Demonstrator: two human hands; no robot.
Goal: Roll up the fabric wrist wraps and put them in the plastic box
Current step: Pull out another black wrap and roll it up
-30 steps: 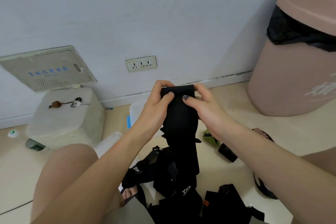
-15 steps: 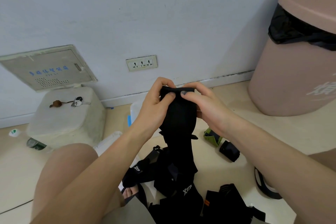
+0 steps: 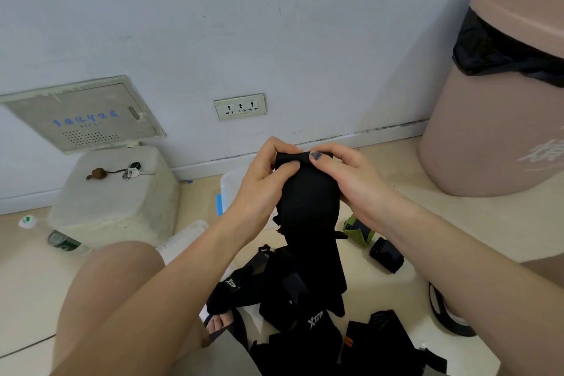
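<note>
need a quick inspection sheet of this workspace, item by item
surface: beige tiled floor, person seated on it
job's things: black wrist wrap held up, top end being rolled; pile of black wraps below it; two rolled wraps on the floor; clear plastic box mostly hidden behind the hands
clutter: keys on a white container; plastic bottle lying beside it
hands: left hand and right hand both pinch the wrap's top edge
cables: nothing seen
surroundings: wall socket, grey wall panel, pink bin with black liner
</note>
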